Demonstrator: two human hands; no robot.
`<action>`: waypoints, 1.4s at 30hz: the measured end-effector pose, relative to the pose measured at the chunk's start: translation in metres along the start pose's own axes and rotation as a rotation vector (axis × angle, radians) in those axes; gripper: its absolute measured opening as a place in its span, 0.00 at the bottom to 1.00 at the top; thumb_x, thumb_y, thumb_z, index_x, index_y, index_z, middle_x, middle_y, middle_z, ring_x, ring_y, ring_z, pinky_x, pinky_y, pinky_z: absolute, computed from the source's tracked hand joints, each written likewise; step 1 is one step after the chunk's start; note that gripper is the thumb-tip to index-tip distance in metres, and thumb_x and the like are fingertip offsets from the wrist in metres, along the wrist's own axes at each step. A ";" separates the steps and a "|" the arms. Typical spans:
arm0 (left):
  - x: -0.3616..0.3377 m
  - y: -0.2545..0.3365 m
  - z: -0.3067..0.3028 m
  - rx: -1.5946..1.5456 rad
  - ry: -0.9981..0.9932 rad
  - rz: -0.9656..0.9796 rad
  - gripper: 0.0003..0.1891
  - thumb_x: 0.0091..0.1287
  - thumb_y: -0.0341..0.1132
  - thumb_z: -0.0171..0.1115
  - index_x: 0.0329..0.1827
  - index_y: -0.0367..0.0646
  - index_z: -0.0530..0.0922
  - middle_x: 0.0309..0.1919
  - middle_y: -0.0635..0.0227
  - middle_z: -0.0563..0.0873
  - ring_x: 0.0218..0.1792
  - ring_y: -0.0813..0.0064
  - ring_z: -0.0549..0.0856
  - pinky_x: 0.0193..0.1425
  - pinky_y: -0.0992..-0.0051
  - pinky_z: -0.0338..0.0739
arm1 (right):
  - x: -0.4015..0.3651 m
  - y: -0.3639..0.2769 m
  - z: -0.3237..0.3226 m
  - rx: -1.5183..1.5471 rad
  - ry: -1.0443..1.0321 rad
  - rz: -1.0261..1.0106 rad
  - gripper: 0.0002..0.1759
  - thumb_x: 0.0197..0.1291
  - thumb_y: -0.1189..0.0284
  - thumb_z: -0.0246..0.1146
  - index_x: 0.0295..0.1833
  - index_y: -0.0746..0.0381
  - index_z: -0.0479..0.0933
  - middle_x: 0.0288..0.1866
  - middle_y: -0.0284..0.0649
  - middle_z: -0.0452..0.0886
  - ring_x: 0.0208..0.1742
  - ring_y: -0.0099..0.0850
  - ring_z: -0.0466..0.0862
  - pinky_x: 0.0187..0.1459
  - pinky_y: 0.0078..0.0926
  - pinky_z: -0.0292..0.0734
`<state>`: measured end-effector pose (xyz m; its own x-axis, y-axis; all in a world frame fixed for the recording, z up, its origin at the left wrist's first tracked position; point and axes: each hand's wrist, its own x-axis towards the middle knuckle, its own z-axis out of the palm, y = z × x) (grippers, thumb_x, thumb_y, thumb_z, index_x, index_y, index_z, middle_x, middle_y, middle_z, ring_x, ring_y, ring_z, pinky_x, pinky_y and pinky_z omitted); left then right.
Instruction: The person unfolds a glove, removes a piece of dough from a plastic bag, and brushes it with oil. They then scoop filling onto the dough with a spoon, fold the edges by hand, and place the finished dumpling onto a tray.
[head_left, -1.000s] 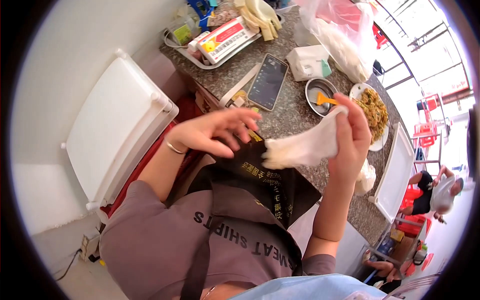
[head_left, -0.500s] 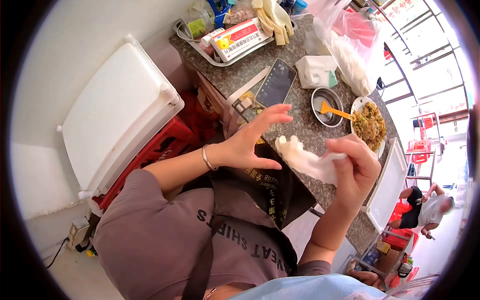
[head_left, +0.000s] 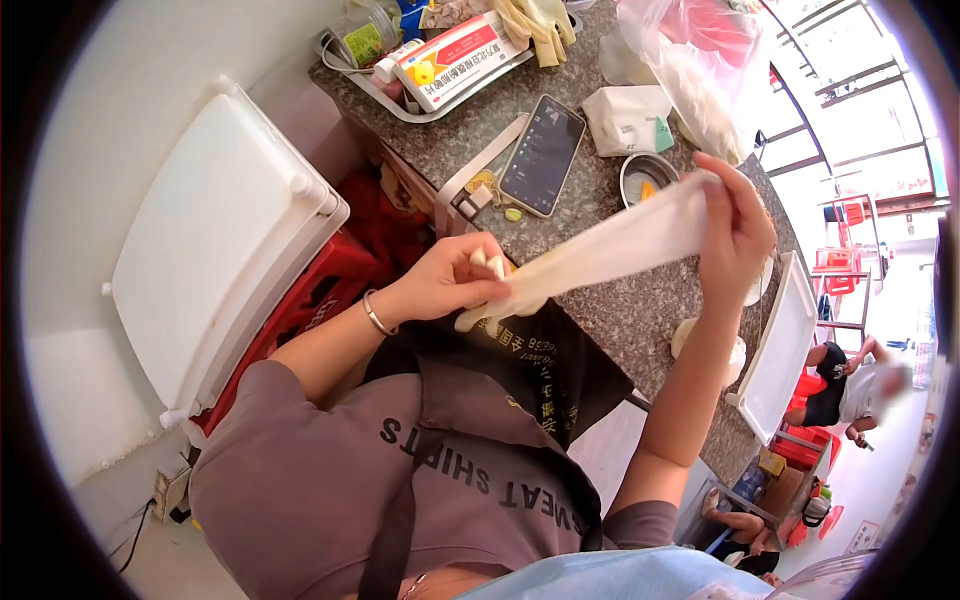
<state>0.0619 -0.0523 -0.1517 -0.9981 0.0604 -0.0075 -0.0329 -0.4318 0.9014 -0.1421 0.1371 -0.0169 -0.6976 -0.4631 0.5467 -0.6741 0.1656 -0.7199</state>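
Observation:
A thin cream-white disposable glove (head_left: 620, 240) is stretched taut over the counter between both hands. My left hand (head_left: 465, 275) is closed around its finger end, and some glove fingertips stick out below and above the grip. My right hand (head_left: 737, 225) pinches the wide cuff end, higher up and to the right. Behind my right forearm shows a pale crumpled thing (head_left: 688, 338), partly hidden, whose kind I cannot make out. The glove and right hand cover much of a metal bowl (head_left: 640, 170) with an orange utensil in it.
On the speckled counter (head_left: 620, 330) lie a phone (head_left: 543, 155), a white packet (head_left: 627, 118) and a clear plastic bag (head_left: 690, 80). A tray (head_left: 440, 107) holds a medicine box (head_left: 462, 62) and more gloves (head_left: 540, 28). A white lidded bin (head_left: 225, 250) stands left. Another person (head_left: 860, 395) is at far right.
My left hand has closed on the glove's finger end. My right hand has risen with the cuff, so the glove is now pulled out straight. The view has shifted slightly.

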 end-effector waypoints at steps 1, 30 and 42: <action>0.000 -0.005 -0.004 -0.026 0.075 0.006 0.09 0.67 0.23 0.65 0.43 0.40 0.72 0.38 0.74 0.81 0.42 0.87 0.81 0.47 0.83 0.77 | 0.006 0.009 0.007 -0.047 -0.030 -0.018 0.10 0.66 0.80 0.58 0.47 0.66 0.83 0.32 0.37 0.84 0.31 0.20 0.79 0.34 0.14 0.70; 0.041 0.007 -0.051 0.793 0.717 0.217 0.18 0.56 0.35 0.78 0.40 0.34 0.77 0.33 0.68 0.78 0.19 0.89 0.75 0.23 0.85 0.69 | 0.120 0.129 0.153 -0.326 -0.350 -0.109 0.14 0.61 0.62 0.65 0.45 0.60 0.84 0.44 0.44 0.85 0.45 0.44 0.84 0.48 0.39 0.78; 0.033 0.113 -0.026 0.981 0.793 0.481 0.09 0.62 0.31 0.69 0.35 0.39 0.76 0.28 0.66 0.78 0.25 0.76 0.78 0.27 0.77 0.71 | 0.094 0.076 0.117 0.019 -0.328 0.007 0.15 0.65 0.67 0.64 0.53 0.63 0.82 0.47 0.44 0.85 0.48 0.31 0.85 0.50 0.29 0.79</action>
<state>0.0238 -0.1230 -0.0612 -0.6717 -0.5899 0.4482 0.0424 0.5734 0.8182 -0.2306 0.0042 -0.0698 -0.5851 -0.7182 0.3766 -0.6625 0.1555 -0.7327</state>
